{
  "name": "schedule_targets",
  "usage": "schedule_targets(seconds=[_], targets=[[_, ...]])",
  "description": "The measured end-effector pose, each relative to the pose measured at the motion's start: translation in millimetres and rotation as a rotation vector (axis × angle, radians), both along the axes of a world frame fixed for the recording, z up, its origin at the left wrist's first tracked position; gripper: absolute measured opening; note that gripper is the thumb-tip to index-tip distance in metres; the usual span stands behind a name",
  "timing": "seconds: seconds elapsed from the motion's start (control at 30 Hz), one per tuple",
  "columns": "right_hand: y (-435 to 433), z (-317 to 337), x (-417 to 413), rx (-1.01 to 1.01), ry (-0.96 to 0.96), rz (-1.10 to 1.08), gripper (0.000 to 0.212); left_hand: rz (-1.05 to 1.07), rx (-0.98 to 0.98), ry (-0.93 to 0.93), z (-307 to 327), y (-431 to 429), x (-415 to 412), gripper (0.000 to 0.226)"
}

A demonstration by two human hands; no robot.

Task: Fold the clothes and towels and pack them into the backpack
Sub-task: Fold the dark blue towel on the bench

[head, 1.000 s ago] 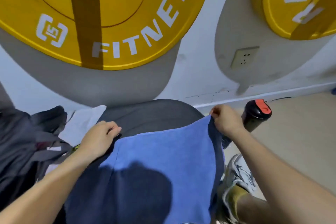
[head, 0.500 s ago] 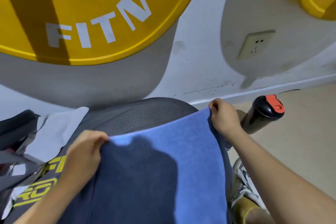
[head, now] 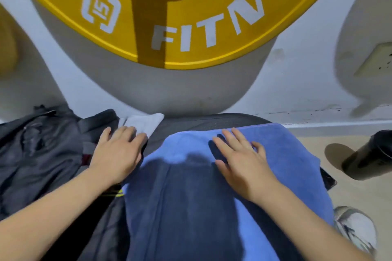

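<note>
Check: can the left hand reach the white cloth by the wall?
Probably yes: the left hand lies flat, its fingertips at the near edge of the white cloth, with nothing covering it.

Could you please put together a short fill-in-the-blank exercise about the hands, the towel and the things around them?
1. The right hand lies flat on the ____ towel.
2. The fingertips of the left hand touch a ____ cloth.
3. The big weight plate behind the towel is ____ in colour.
4. The black bottle is on the floor to the ____ of the towel.

Missing words: blue; white; yellow; right.
</note>
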State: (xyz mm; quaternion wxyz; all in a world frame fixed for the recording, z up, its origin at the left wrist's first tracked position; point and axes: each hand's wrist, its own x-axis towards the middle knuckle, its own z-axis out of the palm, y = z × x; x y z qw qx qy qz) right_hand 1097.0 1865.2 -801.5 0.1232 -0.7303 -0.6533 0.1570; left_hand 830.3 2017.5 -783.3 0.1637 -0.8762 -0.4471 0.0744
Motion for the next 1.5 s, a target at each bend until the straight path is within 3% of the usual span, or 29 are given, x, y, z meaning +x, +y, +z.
schedule_targets(seconds=[0.1, 0.2, 0.27, 0.37, 0.47, 0.53, 0.63, 0.73, 0.87, 0.93, 1.0, 1.07, 1.13, 1.2, 1.27, 1.4, 1.5], targets=[[15, 5, -49, 0.047, 0.054, 0.113, 0.039, -0.047, -0.091, 0.188, 3, 2, -55, 0.036], [39, 7, -86, 0.064, 0.073, 0.161, 0.035, -0.027, -0.256, 0.017, 5, 3, -78, 0.033], [62, 7, -102, 0.034, 0.077, 0.182, 0.043, 0.000, -0.237, -0.116, 6, 2, -77, 0.034], [95, 7, -114, 0.000, -0.020, 0.229, 0.044, 0.060, -0.271, -0.121, -4, -9, -59, 0.054], [112, 3, -118, -0.114, -0.144, 0.264, 0.036, 0.232, -0.396, -0.060, -15, -15, -45, 0.037], [113, -1, -123, -0.132, -0.190, 0.288, 0.032, 0.239, -0.501, -0.148, -16, -12, -42, 0.021], [109, -7, -124, -0.110, -0.144, 0.289, 0.034, 0.207, -0.638, -0.329, -4, -10, -37, 0.016], [110, 2, -119, -0.077, 0.272, 0.318, 0.042, 0.236, -0.832, -0.718, 16, -6, -26, 0.017], [121, 18, -119, -0.076, 0.837, 0.206, 0.006, 0.171, -0.774, -1.067, 43, 9, -18, 0.020], [130, 24, -116, -0.112, 1.046, 0.112, 0.013, 0.225, -0.865, -1.186, 48, 11, -21, 0.026], [138, 30, -112, -0.167, 1.236, 0.049, 0.008, 0.287, -1.119, -1.119, 44, 10, -30, 0.040], [145, 37, -111, -0.216, 1.314, 0.041, 0.011, 0.277, -1.187, -0.893, 33, 5, -39, 0.042], [149, 43, -109, -0.211, 1.245, 0.040, 0.011, 0.280, -1.171, -0.856, 24, 1, -43, 0.024], [153, 46, -106, -0.162, 1.073, 0.027, 0.020, 0.360, -1.229, -1.039, 22, 0, -46, 0.011], [160, 45, -104, -0.106, 0.920, 0.021, 0.028, 0.411, -1.253, -1.200, 22, 1, -53, 0.014], [183, 35, -118, -0.025, 0.681, -0.013, 0.031, 0.390, -0.810, -1.096, 21, 3, -83, 0.033], [200, 21, -140, 0.039, 0.546, -0.042, 0.026, 0.299, -0.815, -1.040, 21, -3, -101, 0.035]])
